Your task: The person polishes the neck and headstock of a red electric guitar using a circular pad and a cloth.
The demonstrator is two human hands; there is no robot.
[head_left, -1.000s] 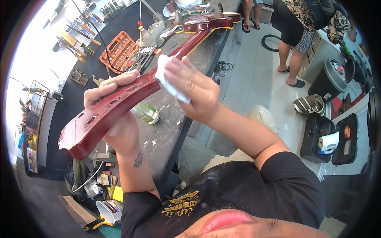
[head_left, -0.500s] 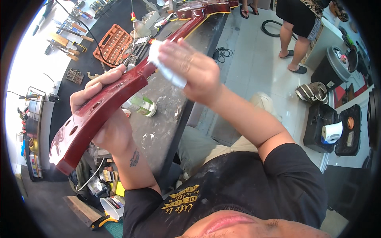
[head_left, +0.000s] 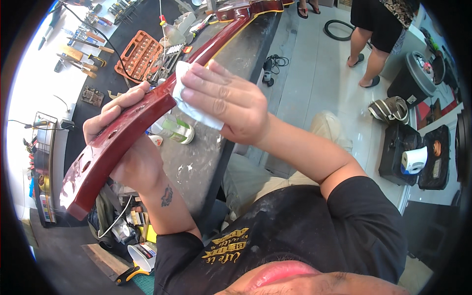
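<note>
A glossy dark red guitar (head_left: 118,139) slants across the view, its headstock near me at the left and its body at the far end of the bench. My left hand (head_left: 140,164) is closed around the headstock, thumb side below and fingers over the far edge. Several round holes show in the headstock face. My right hand (head_left: 231,101) presses a folded white cloth (head_left: 199,113) to the neck just beyond the headstock; its fingers lie together over the cloth. The cloth hides that bit of neck.
On the dark bench (head_left: 196,157) stand a green-and-white can (head_left: 179,132) beneath the neck and an open orange socket set (head_left: 140,55). A brush (head_left: 135,273) and a wide blade lie lower left. Another person (head_left: 373,44) stands at the upper right, near a black bin (head_left: 413,83).
My right hand and the cloth have slid a little left and nearer me along the neck, toward the headstock. My left hand keeps its hold; the headstock has barely shifted.
</note>
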